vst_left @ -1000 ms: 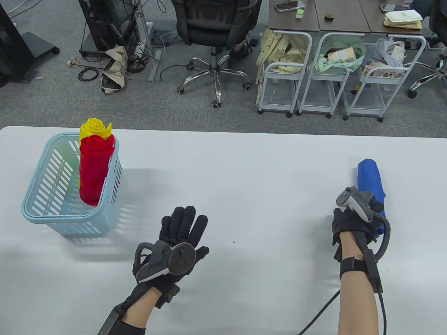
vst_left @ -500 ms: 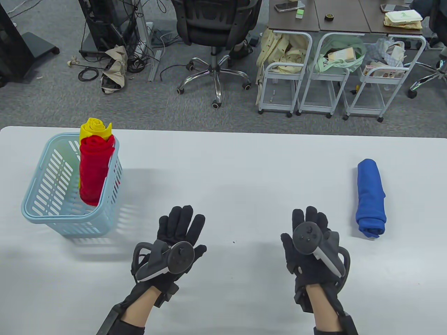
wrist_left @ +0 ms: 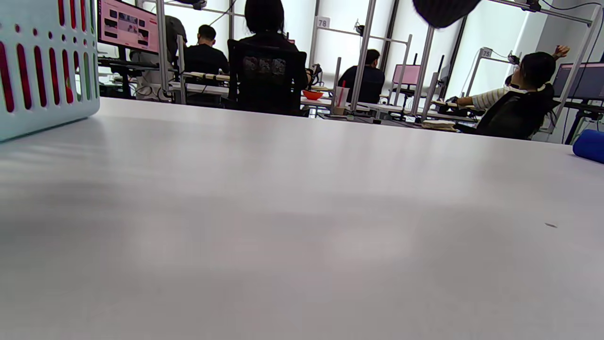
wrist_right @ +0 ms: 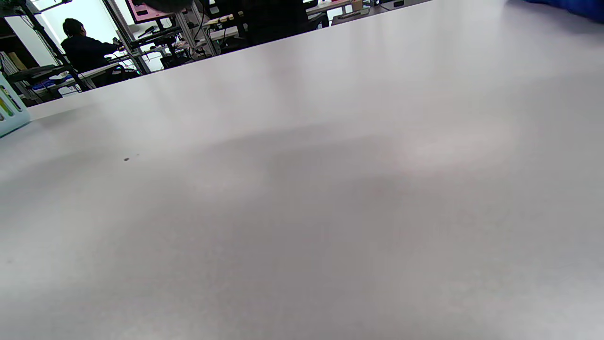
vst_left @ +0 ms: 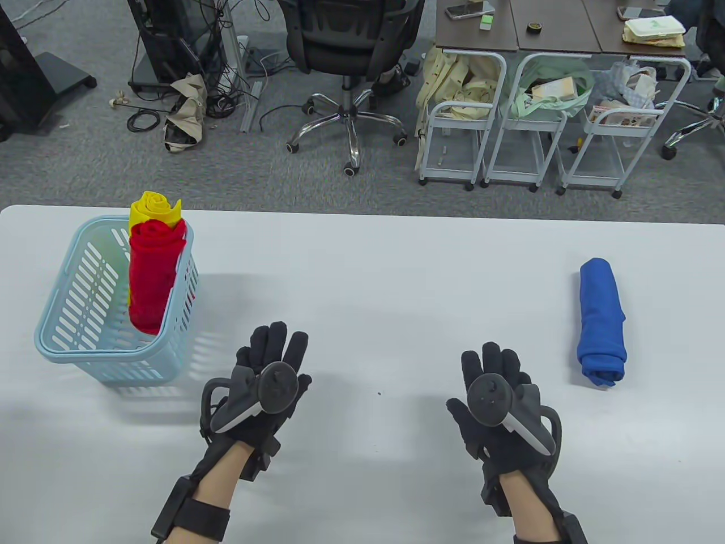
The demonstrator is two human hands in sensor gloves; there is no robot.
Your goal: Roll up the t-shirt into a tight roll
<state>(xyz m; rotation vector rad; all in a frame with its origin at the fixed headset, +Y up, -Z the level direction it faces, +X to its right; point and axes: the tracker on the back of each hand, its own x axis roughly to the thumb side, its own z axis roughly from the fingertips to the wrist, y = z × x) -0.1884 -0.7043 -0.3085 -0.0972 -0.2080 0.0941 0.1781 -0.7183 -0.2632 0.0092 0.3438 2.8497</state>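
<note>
A rolled blue t-shirt (vst_left: 601, 321) lies on the white table (vst_left: 385, 272) at the right, its length running front to back; one end of the blue t-shirt (wrist_left: 590, 145) shows at the right edge of the left wrist view. My right hand (vst_left: 491, 367) lies flat on the table left of the roll, fingers straight, apart from it. Flat near the table's front, my left hand (vst_left: 273, 347) has its fingers spread, holding nothing. A fingertip (wrist_left: 441, 7) hangs in at the top of the left wrist view.
A light blue slotted basket (vst_left: 68, 334) stands at the left with a red roll (vst_left: 153, 277) and a yellow roll (vst_left: 153, 208) upright inside. The basket's wall (wrist_left: 42, 61) is close on my left hand's left. Beyond the table are an office chair (vst_left: 348, 51) and trolleys.
My right hand let go of the blue roll and moved left to lie flat on the table. My left hand slid slightly left and toward the front edge.
</note>
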